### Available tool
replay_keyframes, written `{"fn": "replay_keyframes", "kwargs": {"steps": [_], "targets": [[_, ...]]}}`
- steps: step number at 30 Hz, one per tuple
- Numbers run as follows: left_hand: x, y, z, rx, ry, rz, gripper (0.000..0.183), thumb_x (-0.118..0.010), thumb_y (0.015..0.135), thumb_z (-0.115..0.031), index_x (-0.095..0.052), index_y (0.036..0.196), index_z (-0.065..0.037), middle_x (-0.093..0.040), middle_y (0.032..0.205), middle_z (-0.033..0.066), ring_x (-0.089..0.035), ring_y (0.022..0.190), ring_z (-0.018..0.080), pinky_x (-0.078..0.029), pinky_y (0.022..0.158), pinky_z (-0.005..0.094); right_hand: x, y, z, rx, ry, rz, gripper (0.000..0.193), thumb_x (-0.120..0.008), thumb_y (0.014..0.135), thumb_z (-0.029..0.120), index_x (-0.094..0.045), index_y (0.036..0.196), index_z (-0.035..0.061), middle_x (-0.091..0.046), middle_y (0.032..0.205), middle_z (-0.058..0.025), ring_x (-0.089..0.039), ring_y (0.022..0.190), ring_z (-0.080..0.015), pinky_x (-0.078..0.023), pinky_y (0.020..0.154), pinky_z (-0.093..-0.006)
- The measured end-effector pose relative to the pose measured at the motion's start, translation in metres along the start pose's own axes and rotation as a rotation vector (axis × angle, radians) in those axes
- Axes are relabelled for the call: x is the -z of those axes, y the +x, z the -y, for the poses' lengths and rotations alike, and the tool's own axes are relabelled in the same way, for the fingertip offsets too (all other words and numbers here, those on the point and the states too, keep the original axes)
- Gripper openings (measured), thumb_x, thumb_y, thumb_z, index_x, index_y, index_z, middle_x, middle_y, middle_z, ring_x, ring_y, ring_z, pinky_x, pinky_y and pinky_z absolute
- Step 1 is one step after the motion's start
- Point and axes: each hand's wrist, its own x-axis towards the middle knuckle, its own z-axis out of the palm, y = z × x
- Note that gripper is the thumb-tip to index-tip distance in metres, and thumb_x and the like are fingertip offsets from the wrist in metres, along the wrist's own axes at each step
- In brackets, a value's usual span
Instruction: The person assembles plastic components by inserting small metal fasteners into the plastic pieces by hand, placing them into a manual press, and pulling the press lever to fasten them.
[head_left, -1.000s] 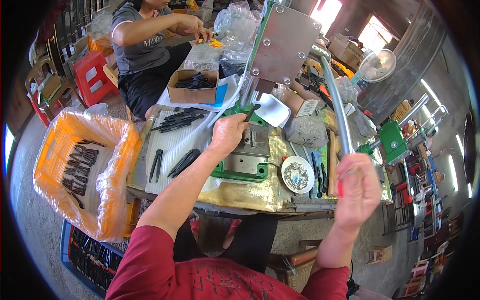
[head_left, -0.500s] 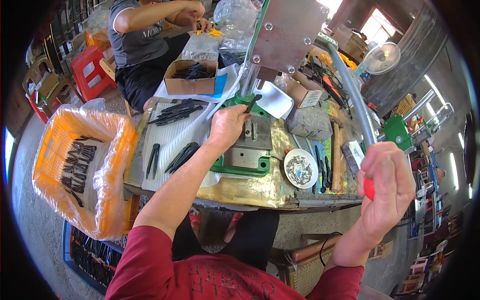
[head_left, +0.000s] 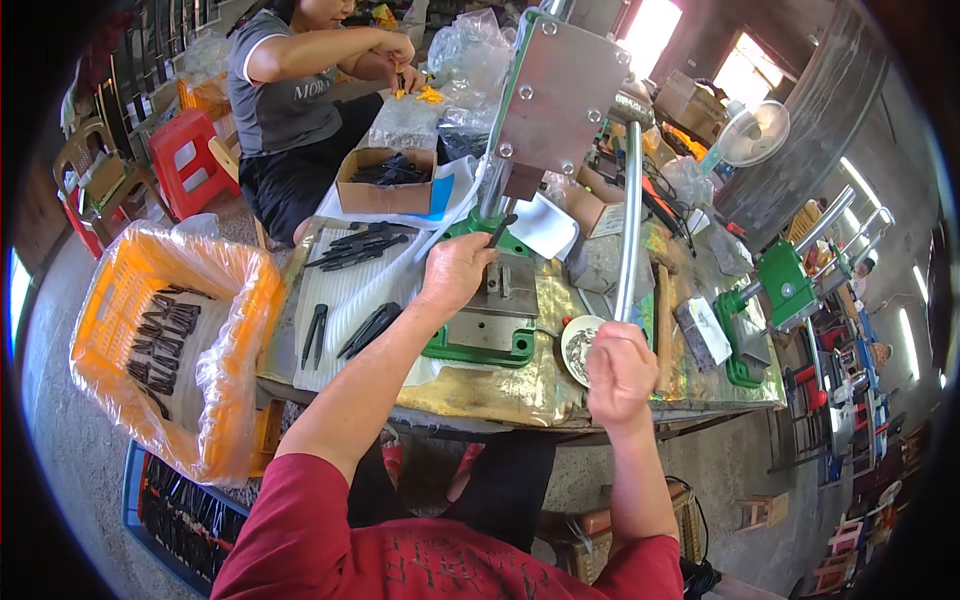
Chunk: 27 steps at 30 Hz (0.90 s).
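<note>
My left hand (head_left: 457, 270) is closed on a slim black plastic piece (head_left: 501, 231), holding it over the bed of a green hand press (head_left: 521, 347). Just above it hangs the dark ram block (head_left: 524, 181), under the press's grey metal plate (head_left: 560, 95). A small metal fixture (head_left: 512, 288) sits on the bed beside my fingers. My right hand (head_left: 622, 375) grips the end of the long steel lever (head_left: 631, 220), its knob hidden by the fingers. Next to that hand, a white bowl (head_left: 574, 346) of small metal parts is partly covered.
Black pieces (head_left: 362, 246) lie on white foam sheeting (head_left: 335, 285) to the left, below a cardboard box (head_left: 386, 182) of similar ones. A plastic-lined yellow crate (head_left: 245, 400) stands further left. Another green press (head_left: 785, 285) stands right. Across the table sits a co-worker (head_left: 300, 95).
My right hand has pulled the lever inward to the left, now in front of the bowl. The ram block has come lower. My left hand stays at the press with the black piece.
</note>
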Motion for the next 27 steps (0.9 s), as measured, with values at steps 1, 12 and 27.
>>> {"fn": "replay_keyframes", "kwargs": {"steps": [1,12,27], "targets": [[0.001,0.000,0.002,0.002,-0.003,0.017,0.013,-0.058,0.070,-0.013,-0.056,0.079,-0.003,-0.053,0.069,0.0161,-0.051,0.062,0.0314,-0.041,0.056,0.0320,0.008,0.008,0.008,-0.016,0.037,-0.002,0.013,-0.057,0.073,0.006,-0.048,0.065,-0.0002,-0.050,0.066,-0.0099,-0.046,0.048,-0.0181,-0.036,0.043,-0.0261],[0.008,0.010,-0.007,0.074,0.024,0.068,0.013,-0.057,0.073,-0.013,-0.057,0.080,-0.002,-0.053,0.061,0.0136,-0.052,0.054,0.0211,-0.041,0.051,0.0297,0.053,0.050,0.046,-0.328,0.209,0.045,0.013,-0.053,0.077,0.008,-0.049,0.070,-0.0024,-0.050,0.067,-0.0087,-0.044,0.056,-0.0142,-0.036,0.050,-0.0235],[0.066,-0.022,-0.027,0.514,-0.959,-0.006,0.013,-0.056,0.079,-0.015,-0.055,0.082,-0.003,-0.058,0.075,0.0060,-0.056,0.061,0.0112,-0.048,0.052,0.0203,0.058,0.056,0.045,-0.147,0.213,-0.095,0.019,-0.053,0.079,0.019,-0.049,0.079,-0.0004,-0.046,0.093,-0.0129,-0.038,0.058,-0.0061,-0.032,0.051,-0.0170]]}}
